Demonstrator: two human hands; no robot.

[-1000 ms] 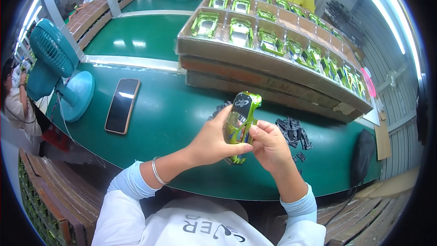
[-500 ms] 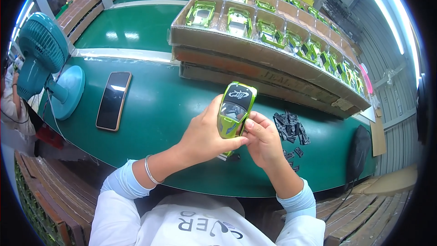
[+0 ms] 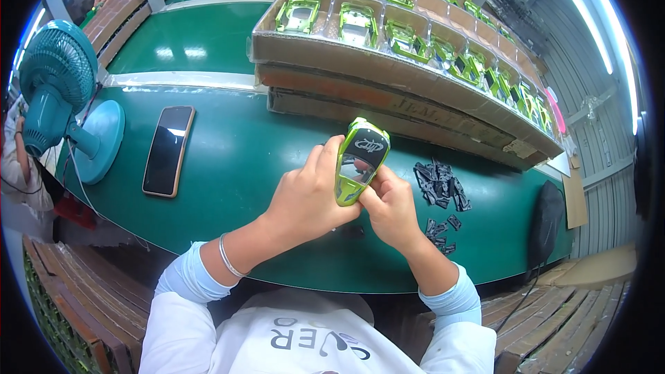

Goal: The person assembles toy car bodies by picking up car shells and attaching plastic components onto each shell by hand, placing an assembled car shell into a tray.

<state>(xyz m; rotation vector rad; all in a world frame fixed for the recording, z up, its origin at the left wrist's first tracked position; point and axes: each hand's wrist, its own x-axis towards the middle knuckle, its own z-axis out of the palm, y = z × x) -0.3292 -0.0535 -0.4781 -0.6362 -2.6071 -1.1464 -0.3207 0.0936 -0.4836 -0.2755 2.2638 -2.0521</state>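
Observation:
Above the green table I hold a lime-green toy car body [image 3: 361, 159] with a black roof and clear windows. My left hand [image 3: 309, 187] wraps around its left side and lower end, a bracelet on the wrist. On the car's right edge, the fingers of my right hand [image 3: 391, 206] close against it; whether a small part sits between them is hidden. Right of my hands lies a pile of small black plastic parts [image 3: 438, 185], with a few loose black pieces [image 3: 439, 234] nearer to me.
Beyond my hands stand stacked cardboard boxes [image 3: 388, 76]; the top one carries divided compartments of green car bodies [image 3: 357, 25]. At left are a phone [image 3: 168, 152] and a teal fan [image 3: 59, 86]. A dark object [image 3: 546, 227] stands at the right edge. Other people work across the table.
The car body has tilted slightly in my hands. My right hand has moved a little left and its fingers press closer along the car's side.

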